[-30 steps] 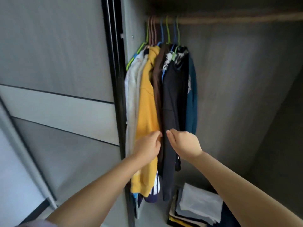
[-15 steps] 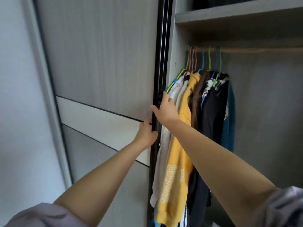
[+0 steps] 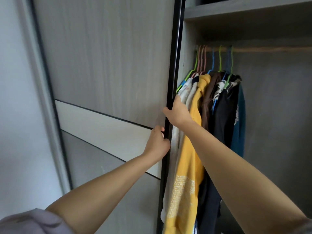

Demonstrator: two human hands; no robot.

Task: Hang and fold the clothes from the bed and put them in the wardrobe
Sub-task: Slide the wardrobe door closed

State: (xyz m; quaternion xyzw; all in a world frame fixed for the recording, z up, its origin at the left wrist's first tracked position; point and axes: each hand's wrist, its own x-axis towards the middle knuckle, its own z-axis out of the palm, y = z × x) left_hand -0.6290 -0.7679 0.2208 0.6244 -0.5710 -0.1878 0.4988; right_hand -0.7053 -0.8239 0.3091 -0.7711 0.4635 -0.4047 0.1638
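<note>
Fingers of both the left hand (image 3: 157,144) and right hand (image 3: 178,113) grip the wardrobe door's dark edge (image 3: 172,81), hung clothes (image 3: 217,107) just beside.

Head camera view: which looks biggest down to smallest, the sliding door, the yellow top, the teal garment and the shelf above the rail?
1. Sliding door
2. Yellow top
3. Shelf and teal garment: both show only partly, so I cannot rank them.
</note>
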